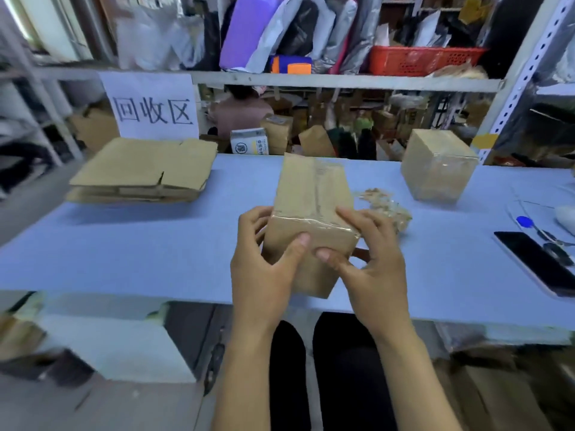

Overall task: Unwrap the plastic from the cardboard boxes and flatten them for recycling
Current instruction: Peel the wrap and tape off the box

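Observation:
A brown cardboard box (pixel 312 200) with clear tape across its top is held above the near part of the blue table (pixel 124 244). My left hand (pixel 264 262) grips its left side, thumb pressed on the front face. My right hand (pixel 370 265) grips the right side, thumb also on the front. A crumpled wad of clear plastic (pixel 387 206) lies just right of the box. A second box wrapped in plastic (pixel 438 164) stands at the back right. A stack of flattened cardboard (pixel 146 169) lies at the back left.
A black phone (pixel 538 262) and a blue-tipped tool (pixel 535 228) lie at the table's right edge. A paper sign (pixel 152 107) hangs behind the flattened stack. Shelves with bags and a red basket (pixel 420 59) rise behind. A person in pink (pixel 242 113) sits beyond the table.

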